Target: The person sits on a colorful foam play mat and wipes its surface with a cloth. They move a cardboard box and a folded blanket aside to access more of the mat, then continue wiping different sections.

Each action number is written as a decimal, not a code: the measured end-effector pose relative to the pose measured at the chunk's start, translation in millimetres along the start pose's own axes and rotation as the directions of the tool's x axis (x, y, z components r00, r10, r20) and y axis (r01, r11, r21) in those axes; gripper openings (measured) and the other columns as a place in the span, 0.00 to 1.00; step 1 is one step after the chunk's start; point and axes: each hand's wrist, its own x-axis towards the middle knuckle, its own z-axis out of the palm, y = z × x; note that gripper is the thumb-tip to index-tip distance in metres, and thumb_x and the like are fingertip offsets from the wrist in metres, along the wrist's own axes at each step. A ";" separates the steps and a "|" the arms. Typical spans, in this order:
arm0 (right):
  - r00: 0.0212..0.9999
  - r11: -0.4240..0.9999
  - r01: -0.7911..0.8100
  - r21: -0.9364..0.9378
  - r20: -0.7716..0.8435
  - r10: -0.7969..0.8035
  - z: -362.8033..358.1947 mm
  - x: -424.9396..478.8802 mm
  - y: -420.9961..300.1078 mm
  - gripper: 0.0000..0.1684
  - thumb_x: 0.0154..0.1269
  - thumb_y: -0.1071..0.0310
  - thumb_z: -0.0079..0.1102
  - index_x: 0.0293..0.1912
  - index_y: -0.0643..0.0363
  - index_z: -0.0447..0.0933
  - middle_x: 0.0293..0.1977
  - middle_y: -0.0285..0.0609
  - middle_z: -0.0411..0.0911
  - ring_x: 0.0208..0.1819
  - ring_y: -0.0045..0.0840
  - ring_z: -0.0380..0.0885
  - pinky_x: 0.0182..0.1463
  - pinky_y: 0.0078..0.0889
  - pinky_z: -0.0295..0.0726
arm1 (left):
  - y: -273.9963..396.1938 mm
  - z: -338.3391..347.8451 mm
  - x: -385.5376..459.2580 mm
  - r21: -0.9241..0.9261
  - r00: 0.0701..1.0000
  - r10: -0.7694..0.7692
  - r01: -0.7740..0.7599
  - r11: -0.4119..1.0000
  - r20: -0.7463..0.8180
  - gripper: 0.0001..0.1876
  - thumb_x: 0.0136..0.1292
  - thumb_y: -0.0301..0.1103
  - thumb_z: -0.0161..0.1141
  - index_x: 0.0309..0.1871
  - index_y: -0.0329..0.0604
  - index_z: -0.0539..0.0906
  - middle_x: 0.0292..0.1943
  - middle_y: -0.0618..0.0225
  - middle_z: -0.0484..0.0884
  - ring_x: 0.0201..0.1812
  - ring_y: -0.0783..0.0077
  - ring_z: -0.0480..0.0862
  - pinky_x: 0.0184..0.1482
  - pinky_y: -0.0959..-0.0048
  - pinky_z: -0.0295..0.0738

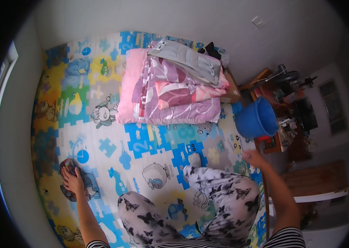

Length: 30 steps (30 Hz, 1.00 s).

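Note:
My left hand (73, 180) lies spread and palm down on a dark patterned cloth (68, 194), pressed flat on the printed puzzle-pattern mat (100, 173). My right hand (253, 157) is raised at the right edge of the mat, a little below the blue bucket (252, 121); it is blurred, and I cannot tell how its fingers are set. Between my arms are my legs in butterfly-print trousers (233, 198), with one foot (195, 159) on the mat.
Folded purple and pink bedding (180, 111) with a grey padded item (187, 59) on top is stacked near the back wall. A cardboard box (232, 90) stands beside it. Past the mat's right edge is cluttered wooden furniture (278, 145); a wall runs along the left.

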 end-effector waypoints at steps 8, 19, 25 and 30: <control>0.863 0.954 -0.284 0.094 0.459 0.211 306.7 -70.0 17.7 0.26 0.68 0.53 0.57 0.59 0.59 0.76 0.55 0.54 0.76 0.57 0.47 0.75 0.58 0.48 0.75 | 24.9 -101.6 3.2 0.354 0.984 0.098 -0.144 0.924 0.146 0.48 0.60 0.59 0.61 0.78 0.50 0.51 0.78 0.60 0.52 0.74 0.44 0.58 0.68 0.41 0.59; 0.979 0.970 0.081 0.229 0.165 -0.121 263.0 84.2 -47.5 0.25 0.66 0.57 0.61 0.57 0.62 0.76 0.53 0.55 0.78 0.55 0.46 0.77 0.58 0.42 0.76 | 211.1 -83.8 -34.4 -0.568 0.697 0.619 -0.361 0.740 0.362 0.35 0.69 0.51 0.58 0.70 0.35 0.65 0.61 0.39 0.75 0.57 0.48 0.80 0.60 0.61 0.73; 0.927 0.325 -0.334 0.885 0.244 0.285 181.4 174.2 -30.8 0.28 0.68 0.52 0.61 0.59 0.58 0.73 0.56 0.45 0.77 0.52 0.33 0.78 0.56 0.35 0.76 | 296.6 -107.9 -49.7 -0.691 0.673 0.422 0.184 0.699 0.607 0.40 0.70 0.64 0.46 0.77 0.49 0.54 0.72 0.50 0.63 0.64 0.51 0.75 0.64 0.46 0.61; 0.811 -0.055 -0.456 0.888 0.441 0.385 127.6 274.1 7.2 0.33 0.68 0.38 0.52 0.61 0.51 0.72 0.55 0.37 0.77 0.52 0.27 0.77 0.55 0.37 0.73 | 337.8 -122.4 -28.6 -0.674 0.745 0.308 0.248 0.695 0.592 0.44 0.65 0.71 0.45 0.76 0.51 0.57 0.72 0.49 0.62 0.68 0.49 0.68 0.66 0.44 0.57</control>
